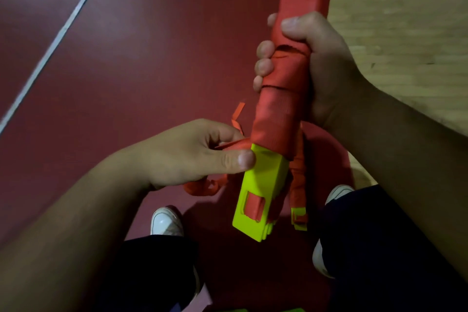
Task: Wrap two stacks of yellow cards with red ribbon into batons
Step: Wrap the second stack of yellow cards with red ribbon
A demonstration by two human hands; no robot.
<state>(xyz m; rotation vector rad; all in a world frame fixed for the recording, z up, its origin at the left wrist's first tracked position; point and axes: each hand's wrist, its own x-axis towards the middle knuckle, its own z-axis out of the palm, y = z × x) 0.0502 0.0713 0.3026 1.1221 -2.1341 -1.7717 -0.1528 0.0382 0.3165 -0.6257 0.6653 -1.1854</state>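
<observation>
Now we have the stack of yellow cards (260, 190) near the middle of the view, a little toward 5 o'clock. It stands steeply, with the bare yellow end pointing to 6 o'clock and the covered part running up to 12 o'clock. The red ribbon (278, 114) covers the upper part in overlapping turns; the lower end is not yet covered. For this step, in our judgement, each new turn should lie flat, overlap the turn above it and be pulled taut, so that no yellow shows between the turns. Our right hand (326, 66) comes in from 4 o'clock and is clamped around the wrapped part, with the fingers curled over its 9 o'clock side. Our left hand (192, 152) comes in from 8 o'clock and pinches the ribbon at the lower edge of the wrapping, the thumb pressing on the yellow. A small yellow piece (298, 219) hangs on loose ribbon at 3 o'clock of the bare end.
</observation>
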